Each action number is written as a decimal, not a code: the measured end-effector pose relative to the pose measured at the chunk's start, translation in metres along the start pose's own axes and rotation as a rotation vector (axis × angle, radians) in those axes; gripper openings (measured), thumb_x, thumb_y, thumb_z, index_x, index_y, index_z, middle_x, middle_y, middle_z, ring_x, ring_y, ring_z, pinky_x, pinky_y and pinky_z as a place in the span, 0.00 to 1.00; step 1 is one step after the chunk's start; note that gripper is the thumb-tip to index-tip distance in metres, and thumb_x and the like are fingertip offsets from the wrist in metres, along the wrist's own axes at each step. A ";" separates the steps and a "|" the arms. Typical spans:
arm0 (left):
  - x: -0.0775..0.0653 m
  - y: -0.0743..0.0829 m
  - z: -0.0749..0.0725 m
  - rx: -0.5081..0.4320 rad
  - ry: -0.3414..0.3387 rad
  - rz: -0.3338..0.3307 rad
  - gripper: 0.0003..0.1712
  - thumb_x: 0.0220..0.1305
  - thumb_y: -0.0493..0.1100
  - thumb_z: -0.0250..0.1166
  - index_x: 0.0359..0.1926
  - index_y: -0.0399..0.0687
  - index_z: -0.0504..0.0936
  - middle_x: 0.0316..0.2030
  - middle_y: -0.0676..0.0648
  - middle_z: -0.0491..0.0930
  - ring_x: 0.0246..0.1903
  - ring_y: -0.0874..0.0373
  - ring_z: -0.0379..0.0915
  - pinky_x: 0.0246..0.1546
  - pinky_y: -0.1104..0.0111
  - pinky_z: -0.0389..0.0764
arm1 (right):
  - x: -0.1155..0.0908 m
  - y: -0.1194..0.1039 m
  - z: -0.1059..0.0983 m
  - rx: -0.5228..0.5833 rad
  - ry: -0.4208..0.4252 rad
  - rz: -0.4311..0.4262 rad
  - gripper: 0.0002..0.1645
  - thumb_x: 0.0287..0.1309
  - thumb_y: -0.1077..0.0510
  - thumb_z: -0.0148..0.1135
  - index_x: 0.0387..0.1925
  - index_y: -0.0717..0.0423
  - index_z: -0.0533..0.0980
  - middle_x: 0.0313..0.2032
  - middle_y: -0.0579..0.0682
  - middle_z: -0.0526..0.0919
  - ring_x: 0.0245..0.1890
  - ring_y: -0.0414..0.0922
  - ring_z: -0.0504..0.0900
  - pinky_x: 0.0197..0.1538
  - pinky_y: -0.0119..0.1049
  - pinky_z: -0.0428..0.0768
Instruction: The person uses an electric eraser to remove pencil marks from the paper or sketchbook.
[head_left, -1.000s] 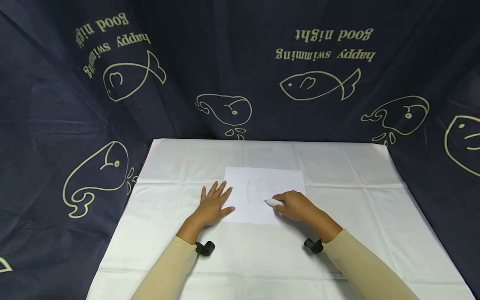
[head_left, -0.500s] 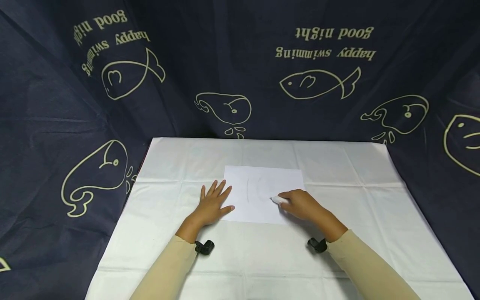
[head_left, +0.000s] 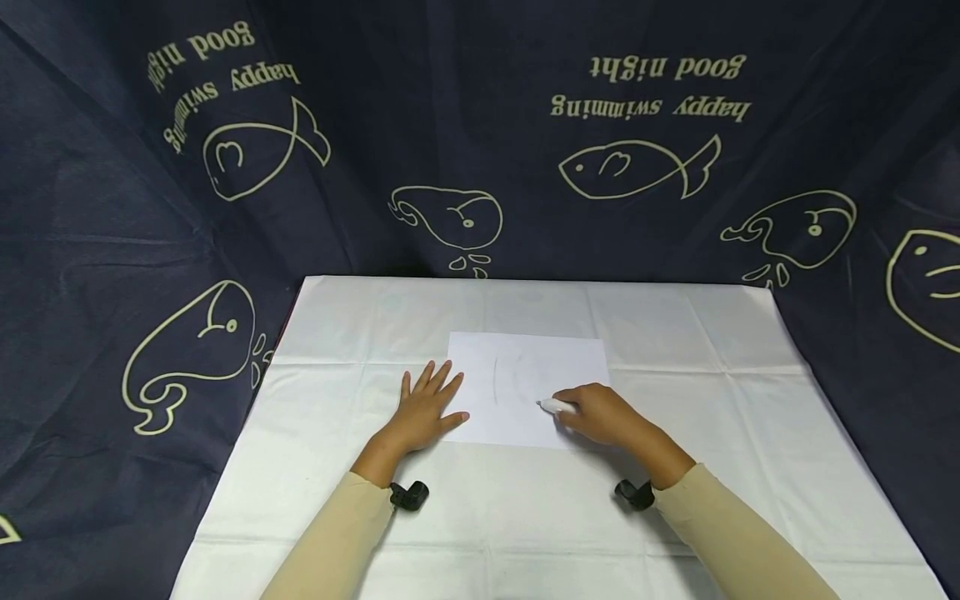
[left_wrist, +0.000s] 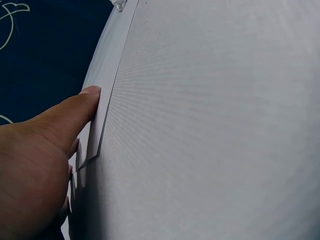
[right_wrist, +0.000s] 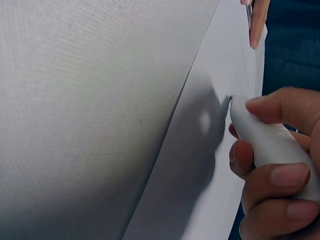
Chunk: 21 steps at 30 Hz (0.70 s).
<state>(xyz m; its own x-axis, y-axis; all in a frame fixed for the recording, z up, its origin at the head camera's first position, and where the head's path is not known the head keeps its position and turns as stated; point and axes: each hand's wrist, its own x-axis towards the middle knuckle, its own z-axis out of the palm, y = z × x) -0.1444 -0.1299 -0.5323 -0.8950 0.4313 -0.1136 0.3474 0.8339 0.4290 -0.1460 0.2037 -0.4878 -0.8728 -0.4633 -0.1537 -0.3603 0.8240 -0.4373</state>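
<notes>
A white sheet of paper (head_left: 517, 429) lies on the cloth, bearing faint grey strokes: a long upright line at left and a fainter curve to its right. My left hand (head_left: 423, 412) rests with spread fingers on the paper's left edge; its thumb (left_wrist: 75, 112) lies on the sheet in the left wrist view. In my right hand (head_left: 600, 412) I grip a white correction pen (right_wrist: 267, 140), fingers curled round its thick body. Its small metal tip points left at the right half of the sheet and is at or just over the surface; I cannot tell which.
A white, creased cloth (head_left: 480, 517) covers the table. Behind and beside it hangs a dark blue fabric (head_left: 360, 67) with fish and whale drawings. Black wrist cameras (head_left: 409, 496) sit at both sleeves.
My right hand with the correction pen has shifted slightly right, then a little down and back left. My left hand stays in place on the paper.
</notes>
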 end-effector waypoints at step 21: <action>0.000 -0.001 0.003 0.000 0.009 -0.004 0.43 0.73 0.65 0.54 0.80 0.55 0.54 0.82 0.46 0.41 0.81 0.42 0.29 0.74 0.34 0.28 | -0.002 -0.002 0.003 0.004 0.023 0.011 0.18 0.65 0.56 0.64 0.54 0.57 0.84 0.48 0.55 0.89 0.52 0.57 0.86 0.56 0.55 0.81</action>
<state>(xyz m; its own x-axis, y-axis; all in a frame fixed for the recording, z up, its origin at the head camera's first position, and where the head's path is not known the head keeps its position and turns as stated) -0.1443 -0.1297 -0.5351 -0.8990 0.4246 -0.1076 0.3434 0.8357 0.4287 -0.1429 0.2021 -0.4891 -0.8838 -0.4470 -0.1383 -0.3498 0.8275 -0.4393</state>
